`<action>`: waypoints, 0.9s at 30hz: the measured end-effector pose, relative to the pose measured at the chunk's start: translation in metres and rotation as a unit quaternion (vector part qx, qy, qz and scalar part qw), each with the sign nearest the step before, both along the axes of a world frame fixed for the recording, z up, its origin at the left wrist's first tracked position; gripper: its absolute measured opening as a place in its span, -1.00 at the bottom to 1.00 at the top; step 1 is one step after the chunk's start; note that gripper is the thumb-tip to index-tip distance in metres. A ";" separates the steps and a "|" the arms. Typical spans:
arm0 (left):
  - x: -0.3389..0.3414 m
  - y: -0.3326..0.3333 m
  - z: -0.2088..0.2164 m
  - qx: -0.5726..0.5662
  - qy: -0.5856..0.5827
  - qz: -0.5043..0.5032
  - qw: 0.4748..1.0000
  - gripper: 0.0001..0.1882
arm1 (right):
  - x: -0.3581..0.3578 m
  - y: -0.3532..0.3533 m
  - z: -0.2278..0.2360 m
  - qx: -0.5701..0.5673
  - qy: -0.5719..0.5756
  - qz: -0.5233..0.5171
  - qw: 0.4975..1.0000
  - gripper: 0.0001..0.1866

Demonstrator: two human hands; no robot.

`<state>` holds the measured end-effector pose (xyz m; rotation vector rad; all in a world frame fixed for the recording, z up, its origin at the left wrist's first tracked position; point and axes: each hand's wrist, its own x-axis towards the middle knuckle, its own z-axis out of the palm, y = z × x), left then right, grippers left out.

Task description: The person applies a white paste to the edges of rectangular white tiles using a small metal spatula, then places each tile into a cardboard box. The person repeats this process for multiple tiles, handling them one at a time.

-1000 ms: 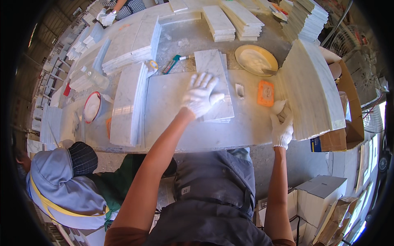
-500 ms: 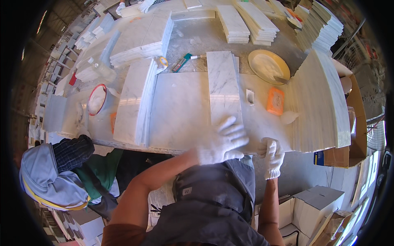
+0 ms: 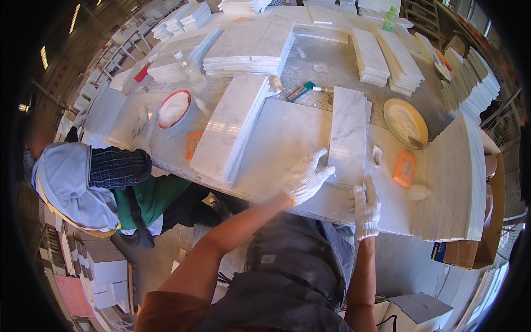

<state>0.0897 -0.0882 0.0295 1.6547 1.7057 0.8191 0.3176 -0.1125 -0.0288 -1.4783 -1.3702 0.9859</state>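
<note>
White-gloved, my left hand (image 3: 308,177) is open, fingers spread, with its fingertips close to the left edge of a narrow grey-veined marble tile (image 3: 348,130). This tile tops a low stack on the table in front of me. My right hand (image 3: 366,210), also gloved, is by the tile's near right corner. Its fingers look loosely extended with nothing between them; whether they touch the tile I cannot tell. Left of it lies a broad pale slab (image 3: 287,130), then another stack of marble tiles (image 3: 235,122).
On the right are an orange packet (image 3: 405,168), a yellow bowl (image 3: 421,124) of white powder and a long tile row (image 3: 451,188). A red-rimmed bowl (image 3: 188,105), clear bottle (image 3: 191,72) and green cutter knife (image 3: 300,91) lie farther left. Another person (image 3: 94,188) is at my left.
The view has swung, so the table appears farther right and more of its far side shows. My left hand has come off the tile's near end to its left edge.
</note>
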 end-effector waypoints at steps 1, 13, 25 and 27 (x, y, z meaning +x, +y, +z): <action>-0.001 0.005 -0.002 -0.004 0.008 0.004 1.000 -0.24 | 0.000 0.001 -0.003 -0.014 -0.011 0.007 1.000 -0.36; -0.004 0.049 -0.018 -0.186 -0.163 0.006 0.969 0.03 | -0.024 -0.003 0.013 -0.016 0.094 0.024 0.995 -0.34; 0.001 0.057 0.009 -0.214 -0.197 0.053 0.955 -0.38 | -0.030 -0.014 0.041 -0.134 0.246 0.018 0.960 -0.39; 0.007 0.056 0.007 -0.138 -0.209 0.028 0.968 -0.46 | -0.029 -0.014 0.038 -0.098 0.248 0.035 0.963 -0.36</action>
